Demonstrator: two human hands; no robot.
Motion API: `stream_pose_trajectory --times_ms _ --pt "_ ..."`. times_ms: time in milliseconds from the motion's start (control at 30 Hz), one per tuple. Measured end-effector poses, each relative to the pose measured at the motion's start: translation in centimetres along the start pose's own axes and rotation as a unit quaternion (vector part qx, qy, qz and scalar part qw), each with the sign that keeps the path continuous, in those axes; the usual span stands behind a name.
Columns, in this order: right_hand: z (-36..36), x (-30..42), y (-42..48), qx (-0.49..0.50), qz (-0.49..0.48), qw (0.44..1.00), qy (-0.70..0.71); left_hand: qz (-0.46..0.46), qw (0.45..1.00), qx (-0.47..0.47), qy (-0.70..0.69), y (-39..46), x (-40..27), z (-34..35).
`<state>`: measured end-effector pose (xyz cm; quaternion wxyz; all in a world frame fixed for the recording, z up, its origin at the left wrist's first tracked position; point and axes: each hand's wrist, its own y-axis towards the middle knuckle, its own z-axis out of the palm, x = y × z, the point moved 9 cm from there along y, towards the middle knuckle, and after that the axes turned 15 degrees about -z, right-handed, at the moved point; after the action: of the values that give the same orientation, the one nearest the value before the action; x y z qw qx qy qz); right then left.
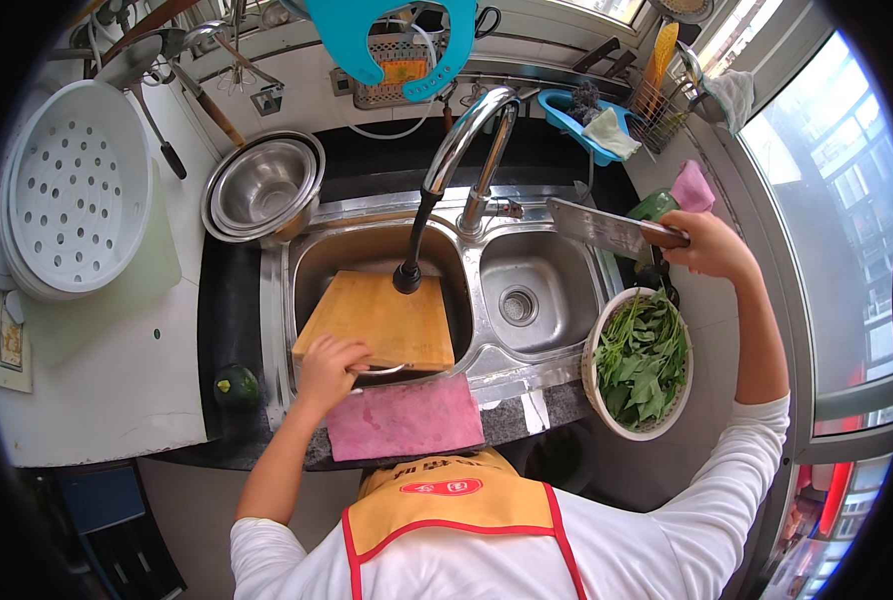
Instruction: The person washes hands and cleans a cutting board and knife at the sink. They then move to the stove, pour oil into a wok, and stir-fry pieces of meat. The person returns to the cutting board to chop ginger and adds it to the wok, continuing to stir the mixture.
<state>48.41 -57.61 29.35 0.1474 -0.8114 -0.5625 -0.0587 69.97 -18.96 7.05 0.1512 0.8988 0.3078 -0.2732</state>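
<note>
My left hand [333, 371] grips the near left edge of a wooden cutting board [386, 322], close to its metal handle. The board lies tilted in the larger left sink basin [319, 262], under the black spray head [407, 278] of the chrome faucet [458, 139]. My right hand [705, 244] is raised at the right, closed around the handle of a cleaver [604, 229], whose blade points left above the sink's right rim. Below that hand stands a white basket [591, 375] of leafy greens [641, 360]. A pink cloth [409, 416] lies on the counter's front edge.
Nested metal bowls [263, 187] stand left of the sink, with a dark green squash [236, 387] nearer me. White perforated steamers [79, 187] are at far left. The small right basin [540, 289] is beside the board. A blue caddy [589, 124] and a wire utensil rack [656, 124] are at back right.
</note>
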Motion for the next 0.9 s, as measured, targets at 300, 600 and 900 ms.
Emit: stream_pose_trajectory --times_ms 300,600,900 --pt "-3.3 1.7 3.6 0.134 -0.029 0.967 -0.216 0.004 0.996 -0.065 -0.055 5.8 -0.9 -3.2" --pt "-3.9 1.0 4.2 0.110 -0.055 0.974 -0.192 -0.009 0.997 -0.044 -0.064 6.6 -0.9 -3.4" --pt "-4.6 -0.7 4.5 0.120 0.018 0.981 -0.153 -0.021 0.997 -0.041 -0.056 7.1 -0.8 -3.5"
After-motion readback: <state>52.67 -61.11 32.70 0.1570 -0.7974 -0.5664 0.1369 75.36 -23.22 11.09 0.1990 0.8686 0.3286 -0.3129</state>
